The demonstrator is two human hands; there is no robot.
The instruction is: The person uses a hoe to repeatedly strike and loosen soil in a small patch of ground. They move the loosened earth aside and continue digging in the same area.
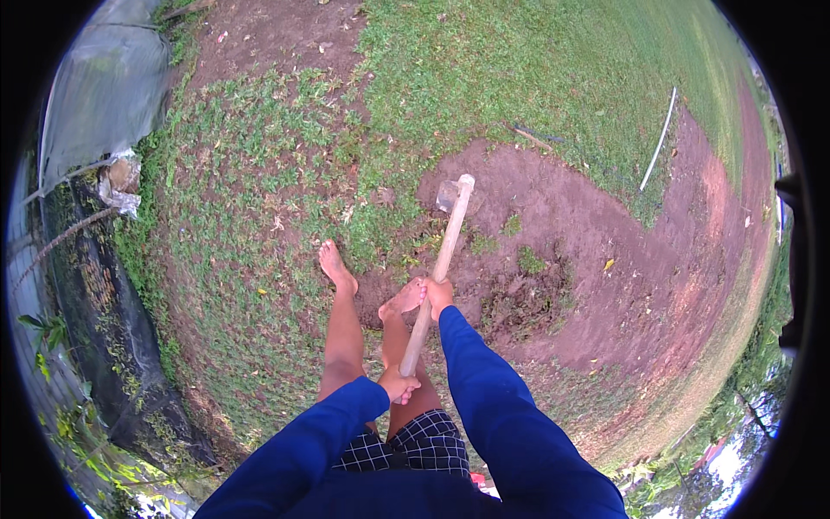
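Both my hands grip a hoe by its long pale wooden handle [448, 233], which slants up and away from me. My left hand [399, 385] is closed round the near end, close to my thighs. Farther up the shaft, my right hand [438, 296] wraps it at about the middle. At the far end the grey, dirt-marked metal head [448, 195] shows beside the handle's tip, over bare brown soil [553, 199]. Whether the blade touches the ground I cannot tell.
My bare feet [335, 265] stand on patchy grass just left of the hoe. Loosened, weedy soil [532, 298] lies to the right. A thin white pipe [660, 138] rests on the grass farther right. Dark sheeting [112, 303] and a grey translucent sheet [108, 95] line the left side.
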